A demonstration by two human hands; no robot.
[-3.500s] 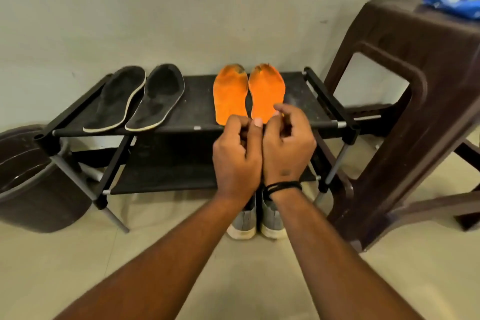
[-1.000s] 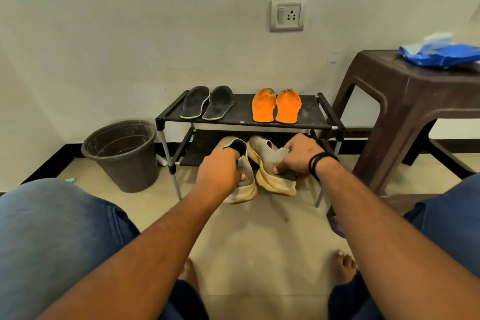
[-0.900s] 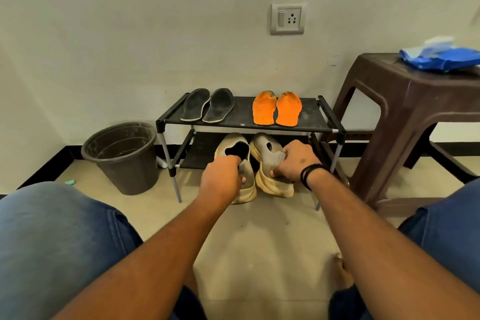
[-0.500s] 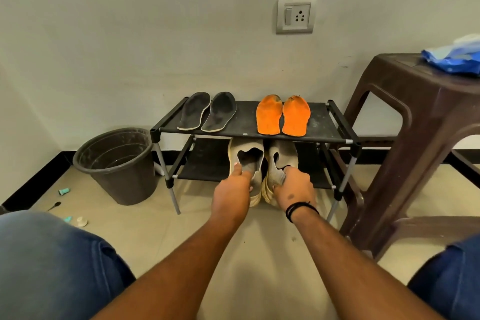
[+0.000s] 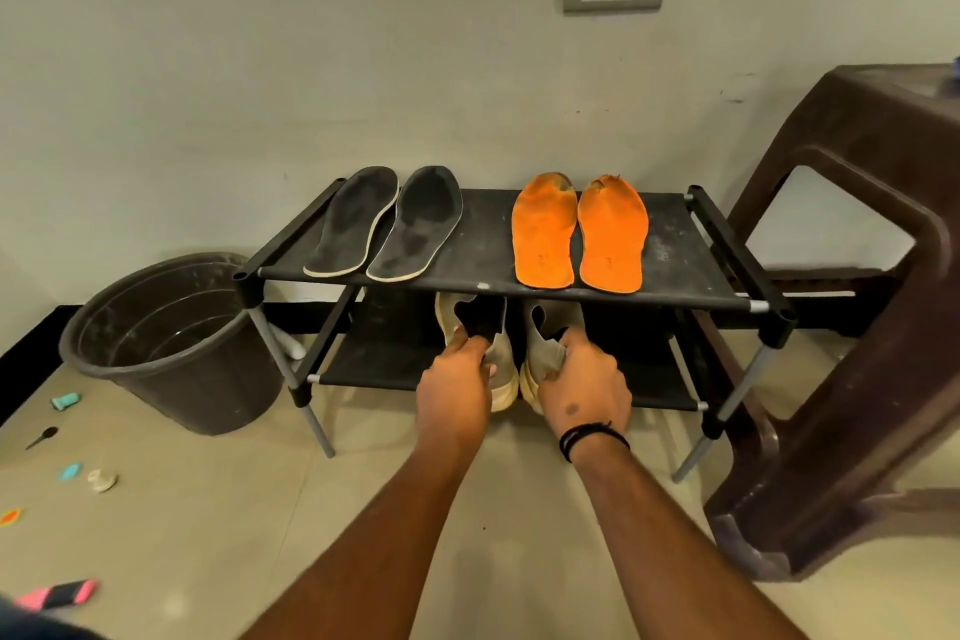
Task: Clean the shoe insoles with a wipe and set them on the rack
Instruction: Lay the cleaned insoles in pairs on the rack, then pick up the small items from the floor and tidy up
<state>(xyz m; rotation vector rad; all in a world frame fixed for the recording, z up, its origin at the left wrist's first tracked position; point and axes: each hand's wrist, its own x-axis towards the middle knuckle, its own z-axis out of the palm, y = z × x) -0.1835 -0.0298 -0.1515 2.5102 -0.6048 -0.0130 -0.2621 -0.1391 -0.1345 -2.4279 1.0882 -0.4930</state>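
Four insoles lie flat on the top shelf of the black rack [image 5: 727,237]: a black pair [image 5: 384,224] at left, an orange pair [image 5: 579,231] at right, toes toward the wall. On the lower shelf stand two beige shoes, heels outward. Left hand [image 5: 454,392] has its grip pinching the heel collar of the left shoe [image 5: 498,353], thumb inside the opening. Right hand [image 5: 584,387], black band at wrist, has its grip closed on the heel of the right shoe [image 5: 545,359]. Dark bucket [image 5: 171,343] left of rack; brown plastic stool [image 5: 857,327] right. Small bits scattered on the floor at left.
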